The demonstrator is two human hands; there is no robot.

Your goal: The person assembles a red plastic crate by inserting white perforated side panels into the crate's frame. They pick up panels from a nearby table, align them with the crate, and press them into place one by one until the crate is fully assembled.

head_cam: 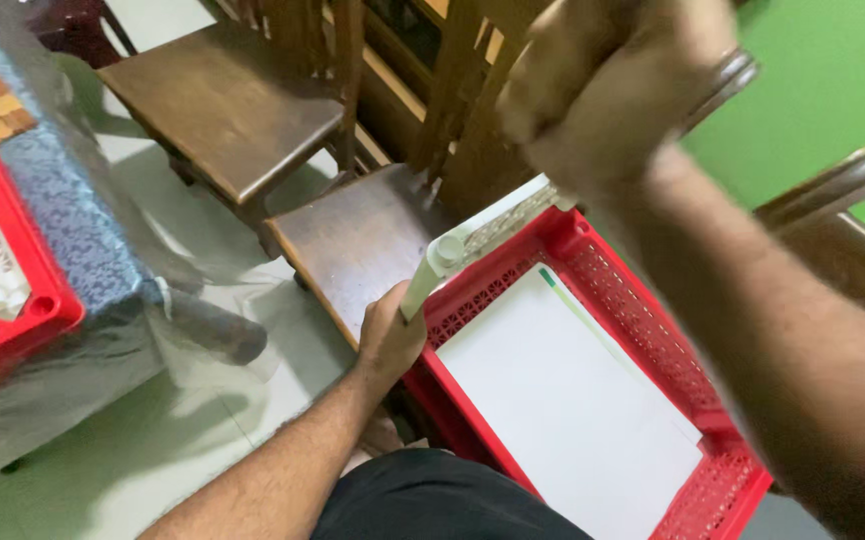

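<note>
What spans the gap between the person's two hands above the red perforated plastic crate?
In the head view, a pale cream plastic handle bar runs from the left hand up to the right hand, over the red perforated plastic crate.

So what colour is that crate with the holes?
Red crate, with a whitish handle; head view.

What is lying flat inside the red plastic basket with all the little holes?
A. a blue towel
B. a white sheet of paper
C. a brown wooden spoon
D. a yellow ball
B: a white sheet of paper lies flat on the bottom of the red plastic basket, whose pale handle the left hand grips.
</note>
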